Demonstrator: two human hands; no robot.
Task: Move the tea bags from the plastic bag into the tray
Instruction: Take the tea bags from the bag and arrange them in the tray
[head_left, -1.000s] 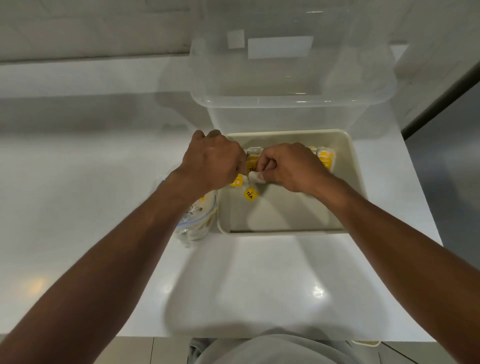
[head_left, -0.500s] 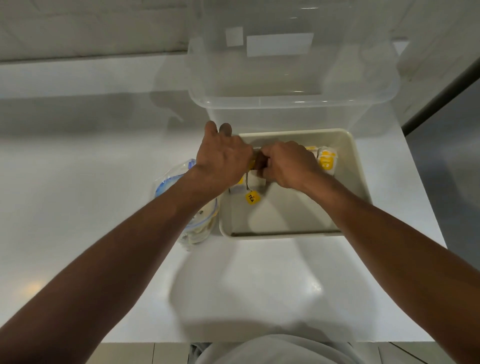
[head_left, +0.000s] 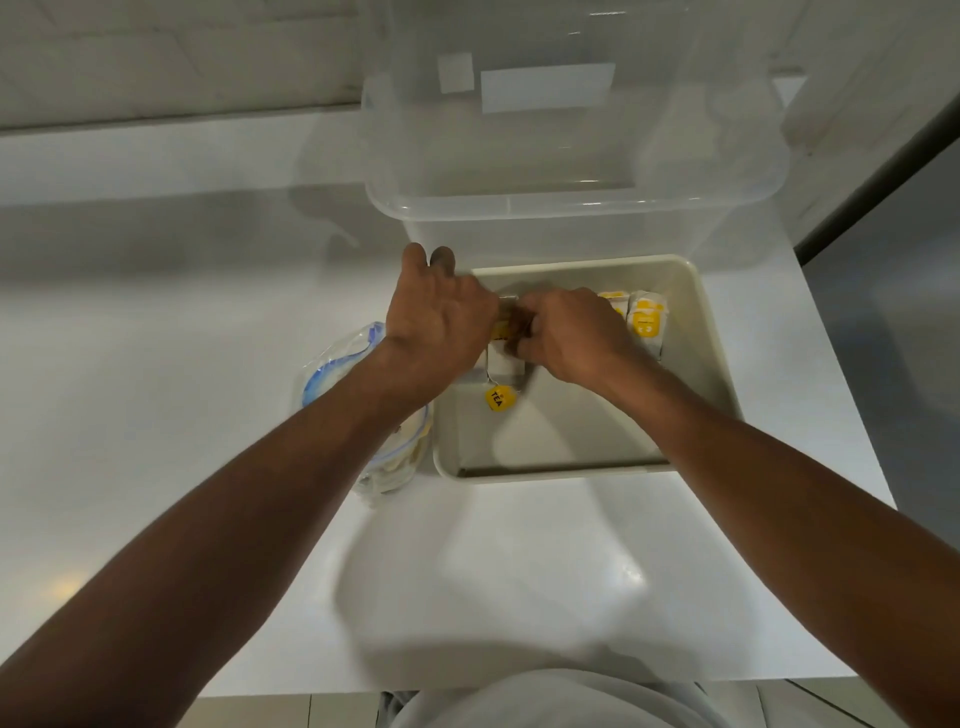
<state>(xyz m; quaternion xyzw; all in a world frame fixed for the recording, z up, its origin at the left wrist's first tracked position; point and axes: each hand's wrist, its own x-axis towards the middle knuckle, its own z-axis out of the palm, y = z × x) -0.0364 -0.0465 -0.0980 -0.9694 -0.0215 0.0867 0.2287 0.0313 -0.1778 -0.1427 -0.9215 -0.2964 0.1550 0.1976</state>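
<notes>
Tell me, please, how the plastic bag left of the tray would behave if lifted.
The bag looks thin and crumpled, so it would probably flop and sag. It is likely light, holding only what seem to be a few tea bags. Its glossy film may slip in a loose grip.

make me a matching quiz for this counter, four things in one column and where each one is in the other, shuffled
Things
1. clear plastic storage box
2. clear zip-top plastic bag
3. white paper tea bag with a yellow tag
4. cream rectangular tray

Places
a. held between the left hand and the right hand
b. left of the tray
c. right of the bag, in front of the box
d. farthest back on the white counter

Pairs: 1-d, 2-b, 3-a, 4-c
</notes>
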